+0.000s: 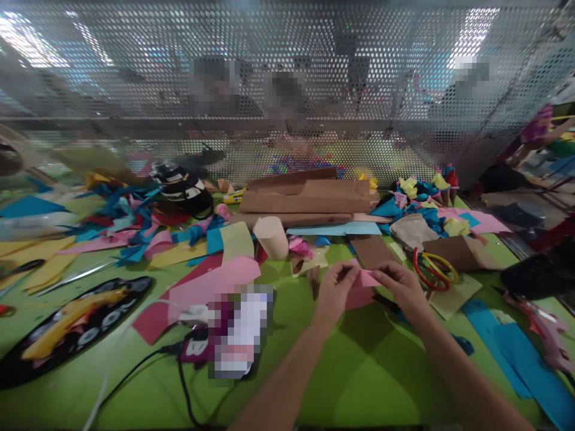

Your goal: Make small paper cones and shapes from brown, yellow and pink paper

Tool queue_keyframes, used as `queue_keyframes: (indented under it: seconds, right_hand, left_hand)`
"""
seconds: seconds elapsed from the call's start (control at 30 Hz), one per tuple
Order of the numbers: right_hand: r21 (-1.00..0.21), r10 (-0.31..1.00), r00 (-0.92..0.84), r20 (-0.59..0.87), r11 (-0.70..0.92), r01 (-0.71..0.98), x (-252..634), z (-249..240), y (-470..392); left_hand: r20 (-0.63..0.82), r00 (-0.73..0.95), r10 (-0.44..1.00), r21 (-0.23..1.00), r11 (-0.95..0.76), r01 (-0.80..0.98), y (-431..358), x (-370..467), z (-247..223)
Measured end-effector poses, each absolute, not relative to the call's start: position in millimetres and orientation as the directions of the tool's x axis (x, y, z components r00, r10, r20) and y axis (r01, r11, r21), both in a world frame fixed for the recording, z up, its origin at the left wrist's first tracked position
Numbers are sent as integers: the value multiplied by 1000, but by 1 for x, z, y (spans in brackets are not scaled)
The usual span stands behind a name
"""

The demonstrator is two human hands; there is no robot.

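Note:
A small piece of pink paper (367, 278) is stretched between my two hands above the green table (372, 383). My left hand (333, 291) pinches its left end, and my right hand (401, 287) pinches its right end. Under and behind the hands lies another pink sheet (358, 299). A dark tool (386, 303), partly hidden by my right hand, rests on the table. Just beyond my left hand are a pink paper flower (300, 246) and a pale paper roll (271, 238) standing upright.
A pixelated phone-like object (245, 332) and cables lie left of my arms. Red and yellow rings (435, 269), blue paper strips (503, 347) and a pink glue gun (550, 335) are at the right. Brown paper (305, 196) lies along the perforated screen (278, 48).

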State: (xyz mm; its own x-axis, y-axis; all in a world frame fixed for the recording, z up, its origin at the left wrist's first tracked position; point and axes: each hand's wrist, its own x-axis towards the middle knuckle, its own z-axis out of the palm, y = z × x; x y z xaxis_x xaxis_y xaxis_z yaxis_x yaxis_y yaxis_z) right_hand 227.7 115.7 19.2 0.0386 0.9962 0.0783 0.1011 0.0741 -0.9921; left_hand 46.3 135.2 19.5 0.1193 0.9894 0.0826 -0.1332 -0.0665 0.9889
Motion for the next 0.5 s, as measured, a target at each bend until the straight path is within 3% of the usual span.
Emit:
queue_keyframes:
  seconds: [0.2, 0.5]
  right_hand:
    - [-971, 988, 96, 122, 99, 217, 224, 21, 115]
    - [-978, 997, -9, 83, 83, 193, 220, 30, 110]
  left_hand:
    - [86, 107, 991, 993, -76, -94, 132, 48, 20]
    - [187, 152, 971, 978, -198, 61, 127, 47, 23]
